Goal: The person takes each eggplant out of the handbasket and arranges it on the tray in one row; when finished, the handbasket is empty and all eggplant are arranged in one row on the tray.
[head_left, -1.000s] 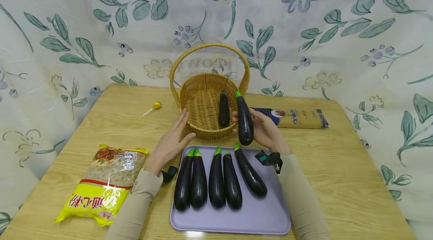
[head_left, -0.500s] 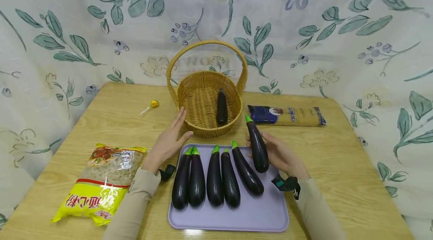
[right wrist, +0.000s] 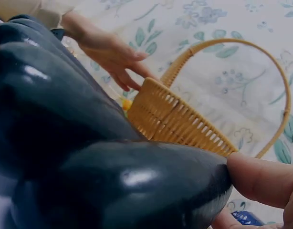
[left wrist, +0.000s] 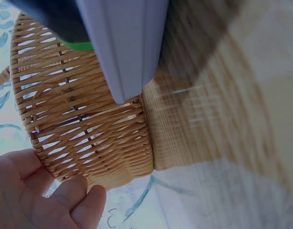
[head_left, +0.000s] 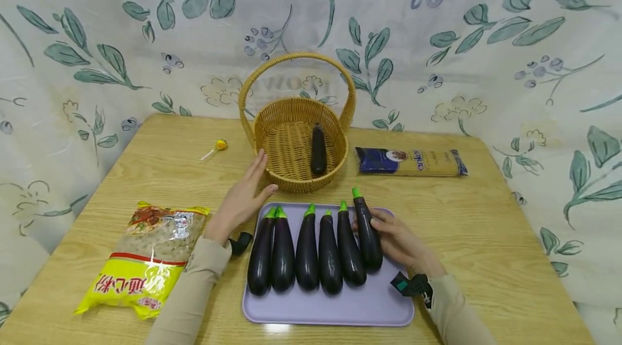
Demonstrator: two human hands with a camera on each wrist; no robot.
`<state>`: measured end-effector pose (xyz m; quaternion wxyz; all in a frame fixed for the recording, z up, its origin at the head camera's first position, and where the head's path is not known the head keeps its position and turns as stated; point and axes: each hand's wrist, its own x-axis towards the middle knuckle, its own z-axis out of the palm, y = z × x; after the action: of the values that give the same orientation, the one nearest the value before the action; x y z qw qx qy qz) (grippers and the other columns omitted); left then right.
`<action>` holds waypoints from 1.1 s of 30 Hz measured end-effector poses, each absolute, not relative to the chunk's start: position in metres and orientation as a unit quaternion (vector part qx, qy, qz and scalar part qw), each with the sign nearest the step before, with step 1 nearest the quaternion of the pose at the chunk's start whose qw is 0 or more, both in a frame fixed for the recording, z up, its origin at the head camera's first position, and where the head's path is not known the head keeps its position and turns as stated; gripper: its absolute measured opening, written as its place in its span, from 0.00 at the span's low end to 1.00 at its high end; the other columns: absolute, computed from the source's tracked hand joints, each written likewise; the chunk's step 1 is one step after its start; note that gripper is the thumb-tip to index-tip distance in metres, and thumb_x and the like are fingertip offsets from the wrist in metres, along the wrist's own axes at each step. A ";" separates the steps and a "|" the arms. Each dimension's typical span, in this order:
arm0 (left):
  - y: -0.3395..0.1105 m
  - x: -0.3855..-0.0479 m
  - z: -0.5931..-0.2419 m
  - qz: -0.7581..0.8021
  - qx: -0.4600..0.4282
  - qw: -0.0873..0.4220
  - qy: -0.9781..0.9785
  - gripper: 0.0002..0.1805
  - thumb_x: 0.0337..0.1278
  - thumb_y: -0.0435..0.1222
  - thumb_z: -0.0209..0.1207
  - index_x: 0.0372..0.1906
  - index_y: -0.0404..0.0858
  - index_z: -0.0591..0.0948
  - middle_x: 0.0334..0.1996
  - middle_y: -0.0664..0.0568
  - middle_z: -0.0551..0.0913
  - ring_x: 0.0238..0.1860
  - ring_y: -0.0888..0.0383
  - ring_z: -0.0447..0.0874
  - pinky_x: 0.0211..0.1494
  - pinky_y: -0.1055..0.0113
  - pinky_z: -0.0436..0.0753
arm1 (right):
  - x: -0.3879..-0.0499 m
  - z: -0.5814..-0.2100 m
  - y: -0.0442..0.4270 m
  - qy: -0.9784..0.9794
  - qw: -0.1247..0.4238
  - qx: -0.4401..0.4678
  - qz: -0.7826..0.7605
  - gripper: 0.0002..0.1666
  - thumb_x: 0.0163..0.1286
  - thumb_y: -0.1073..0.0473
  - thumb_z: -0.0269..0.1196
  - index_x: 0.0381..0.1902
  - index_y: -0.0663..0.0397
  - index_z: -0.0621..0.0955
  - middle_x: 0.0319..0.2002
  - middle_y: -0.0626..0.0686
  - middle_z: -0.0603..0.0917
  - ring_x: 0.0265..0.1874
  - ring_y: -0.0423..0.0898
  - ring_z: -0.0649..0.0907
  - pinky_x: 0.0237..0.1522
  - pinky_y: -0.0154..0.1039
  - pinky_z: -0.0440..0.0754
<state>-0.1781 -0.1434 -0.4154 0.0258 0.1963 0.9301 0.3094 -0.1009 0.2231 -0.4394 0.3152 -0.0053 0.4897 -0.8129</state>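
My right hand [head_left: 400, 239] holds a dark purple eggplant [head_left: 367, 237] with a green stem at the right end of a row of eggplants. In the right wrist view, thumb and fingers pinch this eggplant [right wrist: 151, 183]. It lies on or just over the lilac tray [head_left: 335, 317], beside the row; contact with the tray is unclear. My left hand [head_left: 240, 202] rests its extended fingers against the left side of a wicker basket [head_left: 301, 187]. In the left wrist view, the fingers touch the basket's rim [left wrist: 46, 162]. One eggplant [head_left: 318, 150] lies inside the basket, on its right side.
A yellow pasta bag [head_left: 146, 258] lies left of the tray. A spaghetti packet [head_left: 410, 162] is at the back right, and a yellow lollipop [head_left: 221, 144] left of the basket. A floral cloth [head_left: 194, 64] hangs behind the wooden table [head_left: 486, 248].
My right hand has brought the eggplant from the basket's right rim down to the tray's right part. The neighbouring eggplant has shifted left and stands straighter. My left hand stays at the basket.
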 end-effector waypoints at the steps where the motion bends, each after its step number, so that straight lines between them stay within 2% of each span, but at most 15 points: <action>1: -0.144 -0.178 -0.416 0.309 0.197 0.026 0.930 0.43 0.68 0.64 0.39 0.78 0.53 0.36 0.78 0.62 0.30 0.71 0.36 0.62 0.62 0.38 0.72 | -0.100 -0.439 0.223 0.493 0.315 -0.005 -0.811 0.18 0.79 0.61 0.45 0.64 0.48 0.65 0.53 0.47 0.82 0.54 0.41 0.81 0.57 0.35 0.78; 2: -0.144 -0.178 -0.416 0.308 0.197 0.027 0.930 0.43 0.68 0.63 0.39 0.78 0.52 0.36 0.78 0.61 0.30 0.71 0.36 0.61 0.62 0.38 0.72 | -0.099 -0.440 0.223 0.499 0.313 -0.006 -0.808 0.22 0.79 0.61 0.45 0.68 0.51 0.63 0.53 0.46 0.82 0.55 0.40 0.81 0.57 0.34 0.78; 4: -0.144 -0.179 -0.415 0.307 0.197 0.026 0.931 0.43 0.69 0.64 0.39 0.78 0.52 0.36 0.79 0.60 0.31 0.71 0.37 0.61 0.62 0.38 0.72 | -0.097 -0.440 0.223 0.525 0.305 -0.003 -0.795 0.28 0.78 0.61 0.46 0.73 0.55 0.57 0.61 0.52 0.78 0.57 0.38 0.79 0.58 0.32 0.76; 8: -0.145 -0.179 -0.414 0.309 0.195 0.025 0.930 0.44 0.68 0.64 0.39 0.78 0.52 0.36 0.79 0.60 0.31 0.71 0.36 0.62 0.61 0.38 0.73 | -0.097 -0.440 0.222 0.582 0.277 0.001 -0.765 0.38 0.76 0.62 0.50 0.76 0.63 0.48 0.73 0.61 0.60 0.59 0.35 0.76 0.60 0.30 0.74; 9: -0.146 -0.179 -0.414 0.310 0.195 0.024 0.930 0.44 0.68 0.64 0.39 0.78 0.52 0.36 0.78 0.60 0.30 0.71 0.36 0.62 0.61 0.38 0.73 | -0.097 -0.439 0.222 0.593 0.272 0.005 -0.758 0.38 0.76 0.62 0.51 0.77 0.62 0.49 0.75 0.63 0.55 0.59 0.34 0.75 0.60 0.29 0.74; 13: -0.149 -0.177 -0.415 0.312 0.189 0.023 0.931 0.44 0.68 0.64 0.39 0.78 0.52 0.36 0.78 0.62 0.30 0.71 0.37 0.61 0.62 0.38 0.72 | -0.096 -0.436 0.221 0.625 0.251 0.022 -0.739 0.40 0.72 0.64 0.56 0.76 0.61 0.53 0.76 0.63 0.53 0.58 0.30 0.73 0.58 0.28 0.74; 18: -0.149 -0.177 -0.417 0.318 0.182 0.026 0.930 0.43 0.68 0.63 0.40 0.78 0.52 0.36 0.78 0.63 0.30 0.74 0.39 0.57 0.64 0.39 0.70 | -0.096 -0.427 0.225 0.675 0.219 0.013 -0.704 0.40 0.70 0.65 0.59 0.74 0.64 0.56 0.75 0.67 0.55 0.58 0.29 0.72 0.57 0.24 0.74; 23: -0.147 -0.177 -0.419 0.317 0.186 0.027 0.930 0.44 0.69 0.63 0.40 0.78 0.52 0.36 0.78 0.61 0.31 0.74 0.39 0.57 0.65 0.39 0.69 | -0.097 -0.416 0.234 0.697 0.212 -0.006 -0.685 0.37 0.75 0.58 0.55 0.74 0.66 0.56 0.73 0.67 0.60 0.56 0.28 0.75 0.56 0.26 0.75; 27: -0.145 -0.177 -0.419 0.316 0.193 0.029 0.928 0.44 0.69 0.63 0.41 0.78 0.53 0.36 0.79 0.56 0.34 0.73 0.38 0.58 0.65 0.39 0.70 | -0.102 -0.407 0.242 0.683 0.204 -0.013 -0.701 0.33 0.78 0.54 0.50 0.73 0.64 0.57 0.66 0.51 0.72 0.56 0.30 0.78 0.57 0.30 0.77; 30: -0.144 -0.178 -0.419 0.316 0.194 0.028 0.928 0.43 0.69 0.62 0.41 0.78 0.53 0.36 0.79 0.56 0.34 0.72 0.38 0.60 0.64 0.38 0.70 | -0.111 -0.399 0.244 0.669 0.196 -0.026 -0.716 0.27 0.79 0.53 0.49 0.71 0.56 0.63 0.59 0.40 0.76 0.57 0.33 0.78 0.56 0.31 0.79; 33: -0.143 -0.179 -0.417 0.312 0.197 0.024 0.929 0.43 0.69 0.61 0.41 0.78 0.52 0.36 0.79 0.56 0.33 0.72 0.37 0.60 0.64 0.38 0.70 | -0.122 -0.388 0.241 0.665 0.195 -0.039 -0.720 0.25 0.79 0.52 0.48 0.69 0.52 0.65 0.58 0.38 0.76 0.57 0.34 0.79 0.56 0.31 0.79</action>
<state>-0.1789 -0.1428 -0.4171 0.0241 0.1967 0.9291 0.3121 -0.1223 0.2409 -0.3885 0.1946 -0.0385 0.6648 -0.7202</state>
